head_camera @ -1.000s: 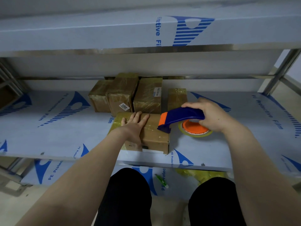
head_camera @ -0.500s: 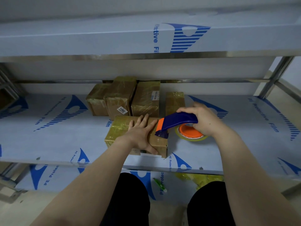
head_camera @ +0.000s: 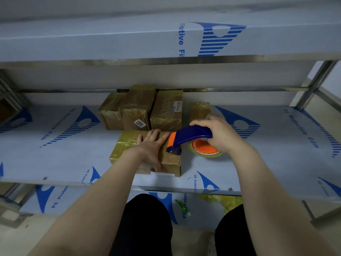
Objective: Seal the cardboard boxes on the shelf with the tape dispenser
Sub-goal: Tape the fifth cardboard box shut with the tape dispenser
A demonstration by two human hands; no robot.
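While pressing near box (head_camera: 171,161) flat-fingered with left hand (head_camera: 150,146), grips dispenser (head_camera: 191,136) in curled right hand (head_camera: 219,133), nose now on box's right edge, no longer beside it; likely ready to tape.

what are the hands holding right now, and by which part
The right hand grips the tape dispenser by its blue handle. The left hand holds nothing; it rests flat on the front cardboard box.
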